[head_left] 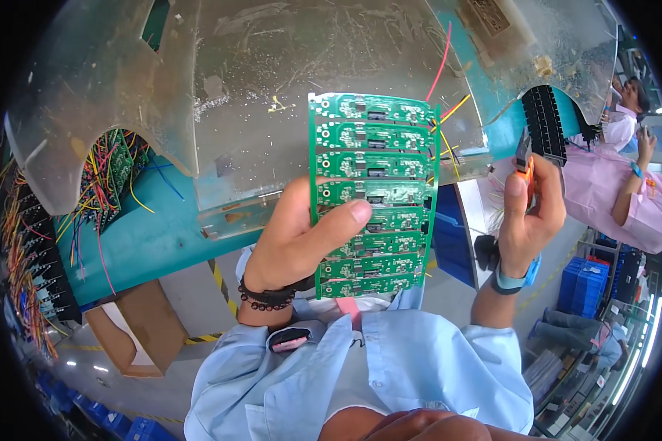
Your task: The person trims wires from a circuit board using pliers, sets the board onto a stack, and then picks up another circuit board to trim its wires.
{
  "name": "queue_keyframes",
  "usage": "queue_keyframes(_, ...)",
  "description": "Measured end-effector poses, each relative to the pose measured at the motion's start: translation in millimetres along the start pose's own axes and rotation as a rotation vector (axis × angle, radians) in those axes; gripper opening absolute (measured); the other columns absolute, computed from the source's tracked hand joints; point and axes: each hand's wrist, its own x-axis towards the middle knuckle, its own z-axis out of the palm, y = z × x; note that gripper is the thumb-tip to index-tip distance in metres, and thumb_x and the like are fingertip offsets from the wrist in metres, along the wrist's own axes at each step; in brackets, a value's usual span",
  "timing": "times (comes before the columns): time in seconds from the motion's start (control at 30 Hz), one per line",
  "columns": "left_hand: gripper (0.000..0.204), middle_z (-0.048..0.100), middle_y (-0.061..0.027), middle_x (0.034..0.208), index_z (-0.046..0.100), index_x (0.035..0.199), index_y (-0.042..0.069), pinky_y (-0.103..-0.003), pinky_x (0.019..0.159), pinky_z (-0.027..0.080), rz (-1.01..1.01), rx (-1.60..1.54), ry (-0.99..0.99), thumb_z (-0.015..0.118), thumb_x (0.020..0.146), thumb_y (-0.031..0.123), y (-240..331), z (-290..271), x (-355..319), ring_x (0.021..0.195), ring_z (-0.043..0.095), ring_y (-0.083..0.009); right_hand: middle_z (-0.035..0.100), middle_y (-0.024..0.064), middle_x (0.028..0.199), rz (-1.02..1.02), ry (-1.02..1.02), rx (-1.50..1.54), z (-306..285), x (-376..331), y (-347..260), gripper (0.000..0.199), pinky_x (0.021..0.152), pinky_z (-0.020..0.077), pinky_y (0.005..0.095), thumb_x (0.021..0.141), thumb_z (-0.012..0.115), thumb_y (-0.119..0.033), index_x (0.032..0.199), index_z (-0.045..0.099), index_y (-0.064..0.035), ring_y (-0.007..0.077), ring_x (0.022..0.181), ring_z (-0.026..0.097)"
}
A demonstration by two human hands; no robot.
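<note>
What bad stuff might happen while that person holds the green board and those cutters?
The left hand grips the long green circuit board only near its lower end, so the board might bend or snap apart.

The right hand holds orange-handled cutters close to the loose coloured wires at the board's top right corner; a careless snip might cut a wrong wire.

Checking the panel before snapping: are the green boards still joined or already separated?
Joined: the green circuit board panel is one strip of stacked boards, pinched in the left hand.
</note>
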Motion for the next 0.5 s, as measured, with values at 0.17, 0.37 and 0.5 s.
queue_keyframes(0.17, 0.042, 0.070, -0.0124, 0.128, 0.057, 0.140, -0.003, -0.035, 0.098, 0.053, 0.006, -0.157, 0.113, 0.065, 0.100, 0.010, -1, 0, -8, 0.114, 0.067, -0.0194, 0.064, 0.0012, 0.092, 0.247, 0.022, 0.178, 13, -39, 8, 0.029, 0.071, 0.0424, 0.0237, 0.103, 0.067, -0.025, 0.111, 0.067, 0.0029, 0.0076, 0.079, 0.054)
queue_keyframes(0.37, 0.053, 0.068, -0.0141, 0.132, 0.053, 0.142, -0.005, -0.037, 0.101, 0.052, 0.075, -0.122, 0.054, 0.070, 0.095, 0.010, -3, -3, -11, 0.118, 0.066, -0.0206, 0.064, 0.0011, 0.094, 0.304, -0.041, 0.197, 17, -59, 7, 0.025, 0.070, 0.0423, 0.0240, 0.103, 0.065, -0.022, 0.111, 0.068, 0.0019, 0.0075, 0.079, 0.053)
queue_keyframes(0.5, 0.057, 0.067, -0.0145, 0.132, 0.051, 0.143, -0.005, -0.036, 0.101, 0.052, 0.090, -0.071, -0.003, 0.072, 0.092, 0.010, 3, 2, -15, 0.119, 0.066, -0.0211, 0.063, 0.0016, 0.092, 0.349, 0.010, 0.268, 20, -70, 6, 0.025, 0.070, 0.0426, 0.0243, 0.102, 0.066, -0.021, 0.111, 0.067, 0.0021, 0.0079, 0.078, 0.053)
